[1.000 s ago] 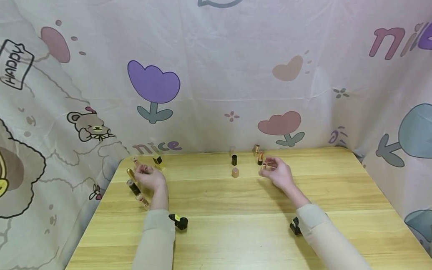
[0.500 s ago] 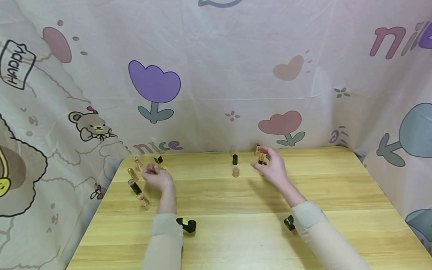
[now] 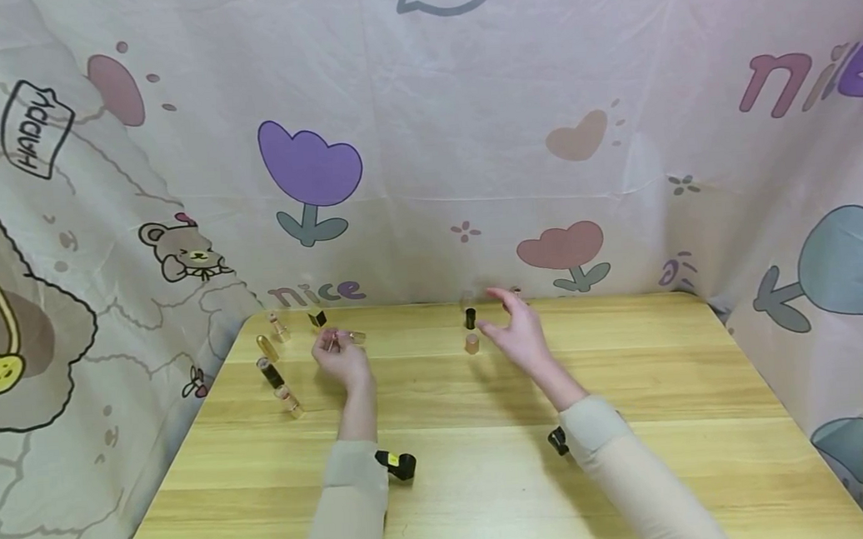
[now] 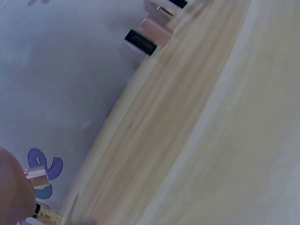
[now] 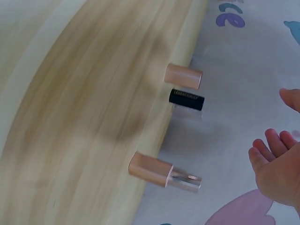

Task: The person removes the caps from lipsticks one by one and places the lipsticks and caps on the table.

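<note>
A: You have a small shiny tube (image 3: 359,338) left of centre in the head view, a little below mid-height. Your left hand (image 3: 345,363) pinches it, and its end pokes out to the right past your fingers.

B: Over the last second that hand has slid rightward, so your tube now sits apart from the left-hand group.

A: And your right hand (image 3: 521,338), right of centre?

B: You have shifted it leftward, thumb and fingers spread apart, with nothing between them. I'd judge it free to take hold, with the black tube (image 3: 470,319) and peach tube (image 3: 472,344) nearest. Your hands are well apart.

A: In your right wrist view, a peach-and-silver tube (image 5: 152,169) stands at lower middle.

B: At the left of your worktop (image 3: 462,484), a pink-topped tube (image 3: 279,328), gold tube (image 3: 267,348), dark tube (image 3: 269,373) and rosy tube (image 3: 289,402) form a rough line.

A: Just beyond your left hand is a black-and-yellow item (image 3: 318,319); printed cloth (image 3: 422,136) fills the upper frame.
</note>
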